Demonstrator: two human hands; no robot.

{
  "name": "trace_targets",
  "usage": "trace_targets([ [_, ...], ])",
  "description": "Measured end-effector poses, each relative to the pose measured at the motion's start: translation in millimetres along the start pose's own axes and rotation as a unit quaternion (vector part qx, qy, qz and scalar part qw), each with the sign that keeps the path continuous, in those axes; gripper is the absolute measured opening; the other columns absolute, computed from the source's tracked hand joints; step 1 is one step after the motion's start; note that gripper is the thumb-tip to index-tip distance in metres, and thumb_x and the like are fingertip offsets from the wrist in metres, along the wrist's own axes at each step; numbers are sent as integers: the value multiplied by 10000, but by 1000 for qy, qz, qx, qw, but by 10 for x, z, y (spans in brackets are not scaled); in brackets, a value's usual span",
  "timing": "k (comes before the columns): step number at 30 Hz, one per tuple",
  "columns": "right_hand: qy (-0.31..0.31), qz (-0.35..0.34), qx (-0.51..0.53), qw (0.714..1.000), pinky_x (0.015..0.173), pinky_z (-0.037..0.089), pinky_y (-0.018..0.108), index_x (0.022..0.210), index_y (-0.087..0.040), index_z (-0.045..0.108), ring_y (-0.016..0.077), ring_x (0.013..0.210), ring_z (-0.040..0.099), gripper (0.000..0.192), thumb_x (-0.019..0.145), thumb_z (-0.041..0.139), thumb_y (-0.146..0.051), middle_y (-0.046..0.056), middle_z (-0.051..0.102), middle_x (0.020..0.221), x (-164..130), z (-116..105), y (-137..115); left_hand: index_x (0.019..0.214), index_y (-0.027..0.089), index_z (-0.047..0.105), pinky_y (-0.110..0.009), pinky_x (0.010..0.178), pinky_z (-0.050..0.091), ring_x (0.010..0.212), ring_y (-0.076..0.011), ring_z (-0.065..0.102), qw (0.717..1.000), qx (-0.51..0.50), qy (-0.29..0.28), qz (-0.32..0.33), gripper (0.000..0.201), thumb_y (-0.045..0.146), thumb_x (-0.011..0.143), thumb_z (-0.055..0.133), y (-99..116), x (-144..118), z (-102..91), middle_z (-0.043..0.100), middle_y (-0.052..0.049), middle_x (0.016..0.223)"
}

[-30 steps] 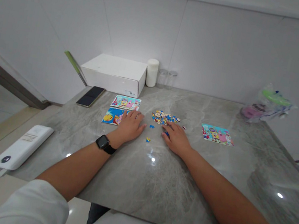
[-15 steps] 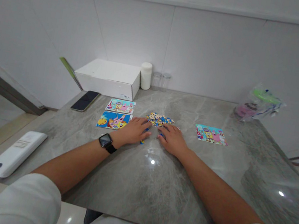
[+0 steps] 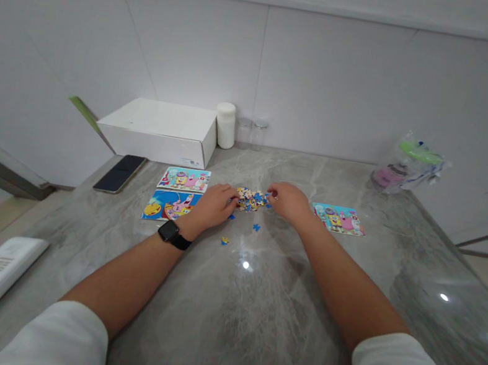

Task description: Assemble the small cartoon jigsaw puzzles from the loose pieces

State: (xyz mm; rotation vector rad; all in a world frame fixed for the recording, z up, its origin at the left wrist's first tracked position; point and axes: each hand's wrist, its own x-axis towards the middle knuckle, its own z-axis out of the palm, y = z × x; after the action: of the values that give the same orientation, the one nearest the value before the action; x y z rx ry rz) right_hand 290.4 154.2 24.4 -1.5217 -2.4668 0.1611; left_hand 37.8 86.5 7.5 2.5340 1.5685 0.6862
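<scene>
Here, grey table (image 3: 250, 309) first. Puzzle pile (image 3: 251, 199) mid-table, between hands. Left hand (image 3: 214, 204) loose, fingers touching pile's left edge; right hand (image 3: 287, 200) curled at right edge, grip unclear. Pieces look light, thin, slippery; best pinched by edges. Strays (image 3: 256, 227) nearby.

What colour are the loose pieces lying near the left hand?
Mostly blue loose pieces, one with yellow, in the head view.
</scene>
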Motion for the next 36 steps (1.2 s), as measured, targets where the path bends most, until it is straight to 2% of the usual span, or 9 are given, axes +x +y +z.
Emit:
trace_targets([
  [2, -10, 21, -1, 1000, 790, 509, 345, 1074, -226, 808, 261, 919, 703, 228, 940, 677, -354, 117, 794, 1041, 22, 58, -39, 1144, 190, 730, -420, 953, 522, 1026, -258, 644, 1000, -7, 6, 7, 248, 207, 1009, 522, -40, -59, 40, 705, -106, 1077],
  [5, -29, 10, -3, 1000, 803, 502, 333, 1105, -233, 798, 256, 956, 697, 243, 934, 693, -369, 110, 781, 1089, -22, 140, -99, 1246, 212, 724, -428, 981, 525, 1077, -260, 639, 1000, -16, 4, 26, 304, 216, 1001, 544, -89, -126, 84, 692, -107, 1157],
  [10, -45, 20, -17, 999, 823, 490, 319, 1148, -227, 789, 249, 1001, 689, 261, 981, 631, -350, 106, 760, 1133, -62, 156, -105, 1233, 245, 761, -450, 1005, 527, 1116, -269, 631, 999, -10, 7, 35, 298, 253, 1005, 569, -111, -122, 120, 678, -101, 1213],
  [16, -30, 45, -45, 998, 879, 483, 331, 1194, -223, 779, 263, 1082, 677, 291, 1010, 556, -263, 121, 749, 1181, -29, 155, 4, 1281, 249, 747, -473, 1010, 532, 1126, -278, 630, 999, -24, 14, 34, 325, 265, 1010, 569, -108, -125, 131, 682, -106, 1227],
  [21, -19, 70, -32, 997, 943, 484, 344, 1248, -227, 771, 266, 1143, 667, 335, 1006, 539, -225, 127, 740, 1258, -15, 178, 143, 1230, 256, 775, -471, 1028, 527, 1142, -279, 633, 999, -27, 2, 45, 299, 264, 995, 590, -97, -141, 130, 683, -100, 1246],
  [26, 12, 67, -14, 998, 935, 495, 358, 1209, -213, 788, 277, 1109, 673, 315, 997, 554, -225, 134, 753, 1203, -1, 187, 194, 1309, 224, 727, -480, 1064, 522, 1171, -284, 638, 999, -20, 16, 40, 342, 267, 1016, 555, -112, -107, 160, 700, -112, 1272],
  [29, 49, 14, 11, 999, 969, 491, 369, 1212, -192, 777, 276, 1109, 663, 298, 1009, 572, -267, 142, 748, 1185, 4, 206, 116, 1342, 221, 698, -480, 1127, 493, 1237, -280, 631, 999, -16, 26, 38, 355, 272, 1030, 536, -124, -64, 185, 701, -107, 1340],
  [33, 41, -134, 58, 988, 1081, 445, 375, 1264, -199, 754, 254, 1192, 633, 307, 1017, 600, -296, 117, 738, 1253, -2, 295, -75, 1325, 193, 700, -481, 1138, 486, 1240, -290, 648, 999, 4, 2, 34, 348, 290, 1033, 537, -143, -16, 214, 719, -109, 1359],
  [36, 23, -157, 55, 986, 1097, 430, 396, 1293, -221, 752, 256, 1211, 627, 320, 1016, 607, -290, 111, 737, 1280, 1, 375, -172, 1295, 201, 709, -482, 1129, 486, 1226, -290, 660, 1000, 12, -1, 22, 327, 293, 1029, 542, -161, 10, 221, 734, -105, 1335],
])
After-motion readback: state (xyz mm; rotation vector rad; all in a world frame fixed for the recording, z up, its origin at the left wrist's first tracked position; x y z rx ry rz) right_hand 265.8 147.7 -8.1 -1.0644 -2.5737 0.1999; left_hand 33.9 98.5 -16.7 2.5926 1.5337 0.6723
